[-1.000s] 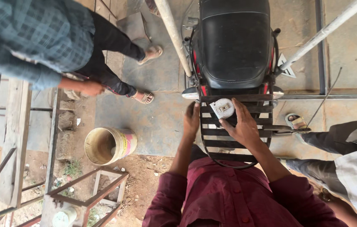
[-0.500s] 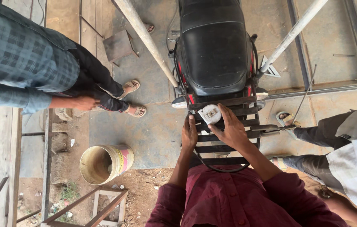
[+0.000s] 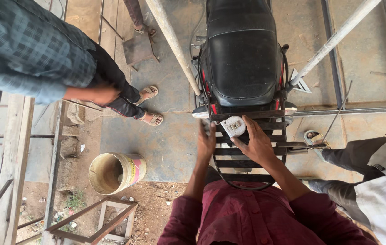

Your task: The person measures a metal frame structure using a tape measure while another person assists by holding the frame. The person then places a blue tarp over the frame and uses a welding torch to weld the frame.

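The black motorcycle [image 3: 242,54] stands ahead of me, its slatted rear rack [image 3: 247,152] nearest my chest. Left of the rack lies a tan bucket [image 3: 116,171] with a pink and yellow label band. My left hand [image 3: 205,143] rests flat, fingers spread, on the rack's left edge. My right hand [image 3: 257,146] pinches the small round white tape measure [image 3: 233,126] at the rack's front.

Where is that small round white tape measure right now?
In the head view the small round white tape measure lies on the black metal rear rack, just behind the black motorcycle seat, at the right hand fingertips.
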